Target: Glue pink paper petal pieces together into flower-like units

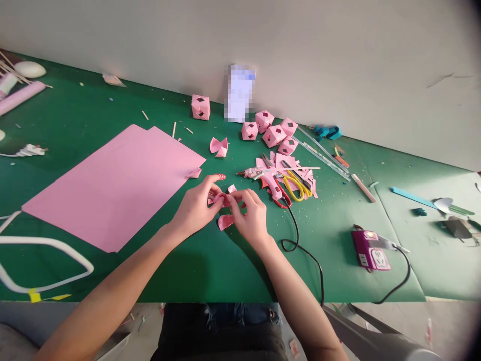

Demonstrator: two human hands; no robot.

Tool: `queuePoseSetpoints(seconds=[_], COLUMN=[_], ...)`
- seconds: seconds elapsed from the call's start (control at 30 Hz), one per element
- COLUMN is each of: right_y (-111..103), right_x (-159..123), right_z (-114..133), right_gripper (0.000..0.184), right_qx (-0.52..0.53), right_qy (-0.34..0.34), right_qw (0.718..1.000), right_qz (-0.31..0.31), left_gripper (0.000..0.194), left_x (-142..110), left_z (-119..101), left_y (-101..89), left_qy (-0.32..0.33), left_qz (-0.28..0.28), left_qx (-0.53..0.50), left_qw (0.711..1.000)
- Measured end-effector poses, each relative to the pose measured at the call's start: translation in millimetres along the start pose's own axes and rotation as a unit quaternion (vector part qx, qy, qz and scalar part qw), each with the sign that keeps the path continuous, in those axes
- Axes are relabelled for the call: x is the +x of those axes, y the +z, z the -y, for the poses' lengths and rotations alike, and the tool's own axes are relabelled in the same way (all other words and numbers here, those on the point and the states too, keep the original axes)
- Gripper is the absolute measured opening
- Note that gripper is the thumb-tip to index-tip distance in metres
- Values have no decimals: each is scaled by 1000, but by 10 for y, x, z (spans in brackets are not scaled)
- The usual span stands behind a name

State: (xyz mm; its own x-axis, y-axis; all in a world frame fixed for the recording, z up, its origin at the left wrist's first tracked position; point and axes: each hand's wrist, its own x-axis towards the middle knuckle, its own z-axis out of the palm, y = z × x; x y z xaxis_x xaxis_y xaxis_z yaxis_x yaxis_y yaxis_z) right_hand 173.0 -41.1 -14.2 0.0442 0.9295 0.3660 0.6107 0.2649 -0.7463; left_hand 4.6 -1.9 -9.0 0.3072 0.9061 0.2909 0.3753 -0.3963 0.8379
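Observation:
Both hands meet at the middle of the green table. My left hand [199,204] pinches a small folded pink paper piece [221,197] between thumb and fingers. On its other side my right hand [249,213] grips the same piece with its fingertips. Fingers cover much of it, so its full shape is hidden. Another folded paper piece [226,222] lies just below the fingertips, and a small pink scrap [232,188] sits above them. A pink glue gun [268,179] rests right of the hands on paper scraps, beside yellow-handled scissors [296,186].
Large pink paper sheets [112,190] cover the left side. Several pink paper polyhedra [274,136] and a phone [239,94] stand near the wall. An open paper unit [219,147] lies mid-table. A black cord [298,225] trails right, near a purple power socket [372,250].

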Motion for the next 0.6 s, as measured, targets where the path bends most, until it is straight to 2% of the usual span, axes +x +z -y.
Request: queuePoseSetpoints(seconds=[0.07, 0.17, 0.23, 0.33, 0.43, 0.6], right_y=[21, 47, 57, 54, 35, 21], right_x=[4, 10, 14, 22, 34, 48], right_z=[46, 114, 146, 168, 169, 153], right_gripper=[18, 27, 32, 41, 45, 40], right_qx=[32, 90, 139, 235, 305, 335], right_qy=[46, 145, 205, 271, 287, 281], right_qw=[998, 985, 969, 930, 900, 890], right_qz=[-20, -29, 5, 83, 121, 127], left_gripper=[31, 32, 33, 30, 29, 28], left_x=[-1, -5, -11, -22, -32, -39], left_z=[-19, -40, -48, -53, -49, -43], left_y=[4, 21, 38, 60, 64, 55], left_qy=[-9, -20, -10, 20, 29, 30], left_qz=[-33, -89, -110, -123, -123, -117], left_qx=[-23, -58, -58, -25, -8, -10], left_qw=[999, 994, 992, 992, 992, 993])
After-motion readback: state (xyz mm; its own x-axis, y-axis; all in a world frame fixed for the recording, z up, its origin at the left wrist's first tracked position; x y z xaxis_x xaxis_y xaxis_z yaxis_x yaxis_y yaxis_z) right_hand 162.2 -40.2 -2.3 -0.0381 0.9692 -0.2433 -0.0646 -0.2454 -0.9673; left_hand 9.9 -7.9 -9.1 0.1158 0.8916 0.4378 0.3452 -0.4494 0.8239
